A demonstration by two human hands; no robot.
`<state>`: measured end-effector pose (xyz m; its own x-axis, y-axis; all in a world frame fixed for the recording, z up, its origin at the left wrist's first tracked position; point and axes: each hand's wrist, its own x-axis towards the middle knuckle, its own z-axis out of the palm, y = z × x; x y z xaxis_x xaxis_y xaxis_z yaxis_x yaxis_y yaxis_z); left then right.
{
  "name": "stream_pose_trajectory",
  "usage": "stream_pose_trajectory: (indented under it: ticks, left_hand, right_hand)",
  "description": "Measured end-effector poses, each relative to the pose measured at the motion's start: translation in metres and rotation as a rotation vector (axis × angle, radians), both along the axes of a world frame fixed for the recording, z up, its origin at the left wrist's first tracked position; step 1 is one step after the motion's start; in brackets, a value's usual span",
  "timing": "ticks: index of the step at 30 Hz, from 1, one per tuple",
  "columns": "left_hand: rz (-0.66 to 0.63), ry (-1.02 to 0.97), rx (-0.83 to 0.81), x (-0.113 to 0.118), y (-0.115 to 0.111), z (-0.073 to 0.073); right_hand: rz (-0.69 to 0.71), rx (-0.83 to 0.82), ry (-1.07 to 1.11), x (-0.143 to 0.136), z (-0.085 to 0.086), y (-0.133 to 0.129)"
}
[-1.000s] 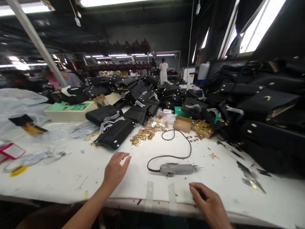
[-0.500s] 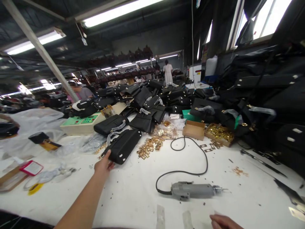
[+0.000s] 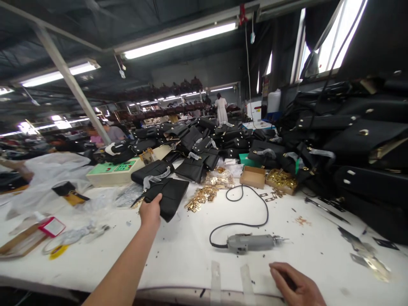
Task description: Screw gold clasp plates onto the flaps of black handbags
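Black bag point(image 3: 174, 196) is gripped by the left hand point(image 3: 150, 214). Right hand point(image 3: 296, 282) curls loosely over the bench point(image 3: 183, 259), its contents unclear.

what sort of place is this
Most likely a bag factory or workshop: black bags are heaped along a long white worktable, small gold-coloured metal fittings lie in a loose pile, and a grey corded power tool rests near the front edge.

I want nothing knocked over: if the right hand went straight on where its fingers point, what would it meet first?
Probably the grey power tool, lying on the table ahead of the right hand, though the hand's height is unclear and it might pass above.
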<state>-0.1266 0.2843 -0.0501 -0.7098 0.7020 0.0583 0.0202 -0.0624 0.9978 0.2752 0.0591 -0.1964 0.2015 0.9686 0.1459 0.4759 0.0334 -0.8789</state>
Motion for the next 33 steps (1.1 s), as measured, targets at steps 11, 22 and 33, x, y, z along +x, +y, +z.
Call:
stream_pose_trajectory:
  ticks: [11, 22, 33]
  left_hand:
    - [-0.237, 1.417, 0.445, 0.088, -0.231, 0.014]
    - [-0.555, 1.456, 0.452, 0.164, -0.313, -0.043]
    - [-0.705, 1.406, 0.222, 0.197, -0.354, -0.089]
  right_hand:
    - [0.39, 0.078, 0.729, -0.093, 0.14, -0.028]
    - [0.109, -0.135, 1.151, -0.094, 0.13, -0.072]
    - [-0.04, -0.101, 0.634, -0.08, 0.09, -0.111]
